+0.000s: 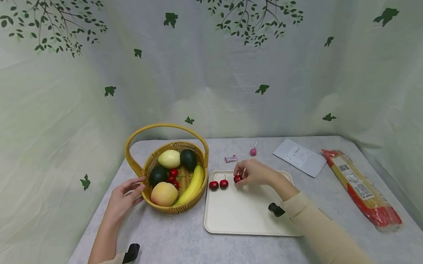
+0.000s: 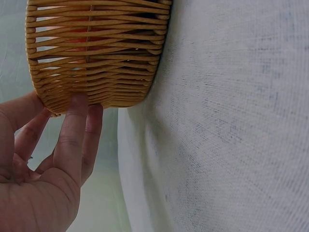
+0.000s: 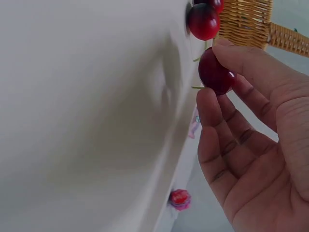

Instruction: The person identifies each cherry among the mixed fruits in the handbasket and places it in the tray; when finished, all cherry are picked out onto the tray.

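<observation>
1 cherry point(image 3: 214, 72) in right hand point(image 1: 257, 172)

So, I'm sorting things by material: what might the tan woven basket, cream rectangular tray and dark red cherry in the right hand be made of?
Tan woven basket: wicker or plastic imitation, slightly glossy; interlaced strands show.
Cream rectangular tray: probably plastic, smooth, soft sheen; no grain shows.
Dark red round cherry: perhaps plastic, glossy, with a bright highlight; possibly real fruit.
</observation>
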### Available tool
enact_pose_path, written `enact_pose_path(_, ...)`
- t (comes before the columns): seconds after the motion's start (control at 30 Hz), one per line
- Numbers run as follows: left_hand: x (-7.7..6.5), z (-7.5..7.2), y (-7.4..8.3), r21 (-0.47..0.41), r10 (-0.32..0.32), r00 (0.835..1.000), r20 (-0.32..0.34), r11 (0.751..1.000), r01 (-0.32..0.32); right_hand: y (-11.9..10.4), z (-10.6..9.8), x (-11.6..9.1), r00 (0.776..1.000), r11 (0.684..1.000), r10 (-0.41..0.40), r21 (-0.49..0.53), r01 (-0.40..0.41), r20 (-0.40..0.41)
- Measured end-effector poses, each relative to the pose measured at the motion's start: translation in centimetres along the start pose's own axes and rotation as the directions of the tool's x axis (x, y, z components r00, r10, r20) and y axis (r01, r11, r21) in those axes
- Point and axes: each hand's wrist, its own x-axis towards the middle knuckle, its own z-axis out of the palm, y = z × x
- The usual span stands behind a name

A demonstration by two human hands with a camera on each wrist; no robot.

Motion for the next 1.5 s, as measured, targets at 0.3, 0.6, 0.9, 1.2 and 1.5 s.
enact_pose_path(0.3, 0.3, 0.3, 0.1, 0.006, 0.008, 1.0, 0.005, 1.0, -0.008, 0.4, 0.7, 0.0, 1.0, 0.999, 0.029, -0.016, -0.029, 0.003)
enact_pose_path(0.6, 0.0, 0.0, -0.3, -0.015, 0.009, 1.0, -0.004, 1.0, -0.009, 0.6, 1.6, 0.3, 1.0, 0.999, 0.029, -0.029, -0.029, -0.008)
enact_pose_path(0.9, -0.1, 0.0, -0.2, -0.019, 0.017, 1.0, -0.001, 1.0, -0.017, 0.3, 1.8, 0.6, 1.0, 0.998, 0.026, -0.05, -0.026, -0.007)
enact_pose_path(1.2, -0.1, 0.1, 0.0, -0.022, 0.022, 1.0, -0.005, 0.999, -0.023, 0.1, 1.4, 0.6, 1.0, 0.999, -0.001, -0.05, 0.001, 0.009)
enact_pose_path(1.5, 0.1, 0.1, -0.1, -0.004, 0.009, 1.0, -0.006, 1.0, -0.009, -0.8, 0.7, 0.7, 1.0, 0.999, -0.022, -0.029, 0.022, -0.004)
